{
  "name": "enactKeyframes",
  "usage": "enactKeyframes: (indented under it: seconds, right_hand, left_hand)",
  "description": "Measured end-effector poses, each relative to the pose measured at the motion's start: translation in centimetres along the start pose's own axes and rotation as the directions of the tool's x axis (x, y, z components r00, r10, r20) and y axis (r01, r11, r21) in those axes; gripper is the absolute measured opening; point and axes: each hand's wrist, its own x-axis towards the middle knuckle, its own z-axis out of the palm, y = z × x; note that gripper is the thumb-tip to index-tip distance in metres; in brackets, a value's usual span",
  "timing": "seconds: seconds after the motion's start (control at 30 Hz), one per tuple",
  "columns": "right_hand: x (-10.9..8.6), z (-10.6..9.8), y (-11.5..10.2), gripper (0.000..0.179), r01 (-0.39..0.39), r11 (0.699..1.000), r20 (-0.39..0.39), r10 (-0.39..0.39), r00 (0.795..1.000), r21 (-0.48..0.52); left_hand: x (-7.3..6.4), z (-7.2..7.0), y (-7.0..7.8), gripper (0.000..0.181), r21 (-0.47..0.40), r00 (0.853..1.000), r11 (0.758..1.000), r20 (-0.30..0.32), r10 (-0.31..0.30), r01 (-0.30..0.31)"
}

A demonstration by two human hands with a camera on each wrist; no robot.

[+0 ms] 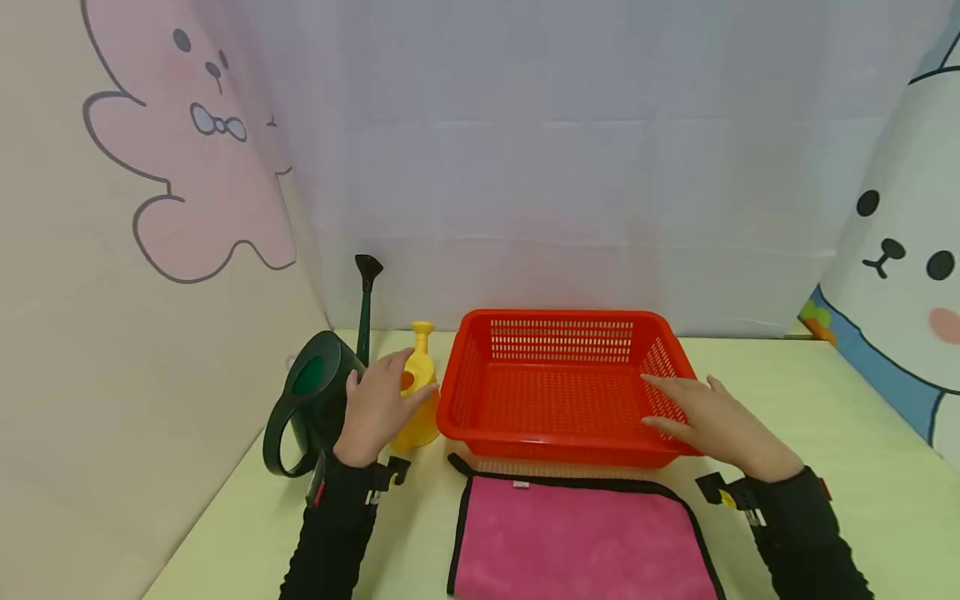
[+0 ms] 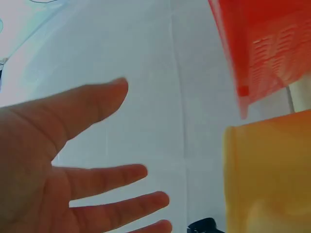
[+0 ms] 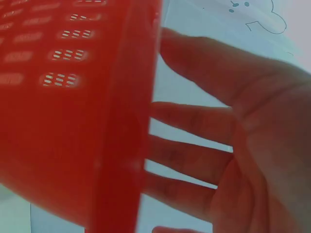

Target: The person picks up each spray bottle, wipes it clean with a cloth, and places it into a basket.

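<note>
A red plastic basket (image 1: 562,400) with slotted walls stands at the back of the table. My right hand (image 1: 716,421) is at its right rim, fingers spread and reaching over the side. In the right wrist view the rim (image 3: 126,116) hides the fingertips; I cannot tell whether they touch it. My left hand (image 1: 380,406) is held above the table with straight, spread fingers and nothing in them. It partly covers a small yellow watering can (image 1: 422,421) left of the basket. Close on its other side stands a dark green watering can (image 1: 330,392) with a long spout.
A pink cloth (image 1: 585,542) with black edging lies flat in front of the basket. White curtain (image 1: 570,167) hangs behind the table (image 1: 787,400). A wall with a pink cartoon figure (image 1: 195,183) closes the left side; a white cartoon bear panel (image 1: 900,225) stands right.
</note>
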Motion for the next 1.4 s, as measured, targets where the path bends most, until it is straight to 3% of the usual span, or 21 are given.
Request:
enactKeyframes:
  seconds: [0.13,0.23,0.33,0.43,0.5,0.53,0.6,0.67,0.7,0.73,0.83,0.93,1.13,1.23,1.33,1.4]
  right_hand:
    - [-0.3,-0.6,0.0,0.058,0.016,1.000,-0.010,-0.016,1.000,0.001]
    - [-0.4,-0.9,-0.2,0.058,0.020,0.999,-0.010,-0.019,1.000,0.048]
    - [-0.3,-1.2,-0.4,0.059,0.020,0.996,-0.006,-0.020,1.000,0.088]
    - [-0.2,-1.3,-0.5,0.059,0.027,0.997,-0.008,-0.026,1.000,0.079]
    - [-0.2,-1.4,-0.5,0.060,0.022,0.998,-0.006,-0.022,1.000,0.064]
    - [-0.2,-1.4,-0.5,0.059,0.019,0.998,-0.001,-0.019,1.000,0.062]
    - [-0.4,-1.5,-0.5,0.059,0.011,0.998,0.015,-0.012,1.000,0.061]
    - [-0.5,-1.5,-0.5,0.059,0.007,0.998,0.030,-0.009,1.000,0.065]
    - [-0.6,-1.5,-0.5,0.059,0.007,0.998,0.036,-0.009,0.999,0.064]
    - [-0.7,-1.5,-0.4,0.059,0.003,0.998,0.038,-0.005,0.999,0.063]
    - [-0.9,-1.6,-0.3,0.060,-0.011,0.998,0.041,0.008,0.999,0.065]
    - [-1.0,-1.7,-0.3,0.061,-0.020,0.997,0.054,0.017,0.998,0.070]
    - [-0.9,-1.8,-0.6,0.061,-0.018,0.998,0.057,0.014,0.998,0.060]
    - [-1.0,-2.0,-0.9,0.058,-0.006,1.000,0.030,0.005,1.000,0.018]
    - [-1.0,-2.3,-1.6,0.056,0.041,0.999,-0.028,-0.041,0.999,-0.015]
    - [-1.2,-2.3,-2.3,0.053,0.121,0.992,-0.107,-0.125,0.986,-0.047]
  left_hand:
    - [-0.6,0.6,-1.4,0.056,-0.026,0.987,0.995,-0.126,-0.096,0.093]
    - [-1.3,1.2,-3.1,0.049,-0.032,0.976,0.990,-0.166,-0.144,0.141]
    - [-1.8,1.9,-4.6,0.046,-0.085,0.978,0.982,-0.107,-0.176,0.168]
    - [-1.8,3.0,-5.4,0.045,-0.225,0.979,0.953,0.023,-0.204,0.204]
    - [-1.6,3.9,-5.6,0.046,-0.379,0.966,0.889,0.130,-0.224,0.258]
    - [-1.5,4.4,-5.7,0.047,-0.456,0.955,0.841,0.179,-0.235,0.292]
    - [-1.3,5.2,-5.9,0.049,-0.587,0.927,0.718,0.268,-0.263,0.374]
    - [-1.2,5.8,-5.9,0.051,-0.675,0.906,0.605,0.307,-0.290,0.422]
    - [-1.1,6.0,-5.8,0.050,-0.705,0.901,0.562,0.311,-0.304,0.433]
    - [-1.1,6.3,-5.8,0.049,-0.724,0.899,0.536,0.301,-0.319,0.433]
    - [-0.8,6.6,-5.3,0.045,-0.756,0.898,0.509,0.238,-0.369,0.410]
    - [-0.4,6.5,-4.6,0.041,-0.777,0.895,0.503,0.167,-0.413,0.378]
    - [0.6,4.7,-3.0,0.035,-0.837,0.891,0.475,0.030,-0.453,0.270]
    - [1.3,3.0,-2.2,0.032,-0.896,0.895,0.421,-0.065,-0.442,0.143]
    - [1.9,1.2,-1.3,0.030,-0.947,0.891,0.319,-0.177,-0.418,-0.038]
    - [2.2,0.2,-0.7,0.030,-0.956,0.890,0.246,-0.248,-0.382,-0.160]
